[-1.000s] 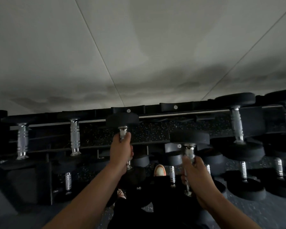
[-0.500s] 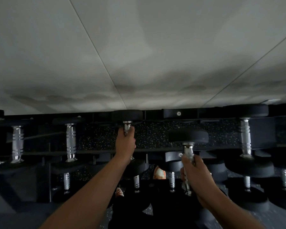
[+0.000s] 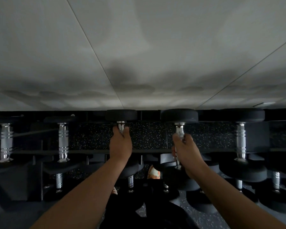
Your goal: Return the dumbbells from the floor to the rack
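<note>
My left hand (image 3: 120, 144) grips the chrome handle of a black-headed dumbbell (image 3: 121, 115) whose far head sits at the back rail of the rack's top tier (image 3: 149, 113). My right hand (image 3: 187, 152) grips the handle of a second, slightly larger black dumbbell (image 3: 179, 115), its far head level with the first one at the same rail. Both dumbbells point away from me, side by side. Their near heads are mostly hidden under my wrists.
More dumbbells rest on the top tier: two to the left (image 3: 63, 142) (image 3: 6, 142) and a big one to the right (image 3: 240, 141). Lower tiers hold several more (image 3: 130, 180). A white wall (image 3: 139, 55) stands behind the rack. My shoe (image 3: 153, 172) shows on the speckled floor.
Both hands pushed their dumbbells forward and up onto the top tier. The right dumbbell rose from below the rail until level with the left one.
</note>
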Motion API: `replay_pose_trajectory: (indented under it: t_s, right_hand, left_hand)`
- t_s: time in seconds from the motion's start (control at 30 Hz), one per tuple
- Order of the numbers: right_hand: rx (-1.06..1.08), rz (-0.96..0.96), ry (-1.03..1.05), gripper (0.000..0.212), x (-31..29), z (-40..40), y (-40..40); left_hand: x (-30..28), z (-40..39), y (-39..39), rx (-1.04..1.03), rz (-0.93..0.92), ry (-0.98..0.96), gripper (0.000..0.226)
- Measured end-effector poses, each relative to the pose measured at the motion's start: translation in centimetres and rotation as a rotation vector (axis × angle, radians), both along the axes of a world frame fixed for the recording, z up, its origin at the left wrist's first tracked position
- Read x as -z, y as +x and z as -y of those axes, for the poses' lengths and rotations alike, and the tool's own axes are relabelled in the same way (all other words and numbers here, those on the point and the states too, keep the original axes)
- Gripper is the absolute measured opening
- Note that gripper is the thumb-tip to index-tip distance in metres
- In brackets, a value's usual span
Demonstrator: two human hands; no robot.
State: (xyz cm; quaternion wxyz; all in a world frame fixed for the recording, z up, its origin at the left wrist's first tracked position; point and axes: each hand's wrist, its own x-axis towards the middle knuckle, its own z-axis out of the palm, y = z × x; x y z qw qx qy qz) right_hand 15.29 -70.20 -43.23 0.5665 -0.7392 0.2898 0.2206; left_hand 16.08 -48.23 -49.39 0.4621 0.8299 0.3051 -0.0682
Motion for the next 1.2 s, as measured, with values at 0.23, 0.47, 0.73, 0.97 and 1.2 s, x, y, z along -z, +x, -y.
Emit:
replay_pose_trajectory:
  t_s: [0.23,0.47,0.73,0.97,1.2]
  right_hand:
    - [-0.004,0.0,-0.023,0.029,3.0,0.5,2.6]
    - [-0.104,-0.012,-0.118,0.024,5.8,1.1,1.7]
    - [-0.169,0.021,-0.184,0.03,5.9,1.0,1.6]
    - [-0.22,-0.003,-0.217,0.028,4.7,0.5,1.0]
    - [-0.295,-0.012,-0.286,0.058,0.7,0.5,0.6]
  left_hand:
    - [-0.6,0.6,0.3,0.037,-0.051,0.13,0.041]
    - [-0.2,0.6,0.2,0.034,-0.086,0.161,0.042]
    - [0.1,0.6,0.2,0.019,-0.081,0.221,0.044]
    - [-1.5,0.4,0.1,0.11,-0.104,0.172,0.047]
    - [-3.5,-0.9,0.1,0.221,-0.221,0.187,0.054]
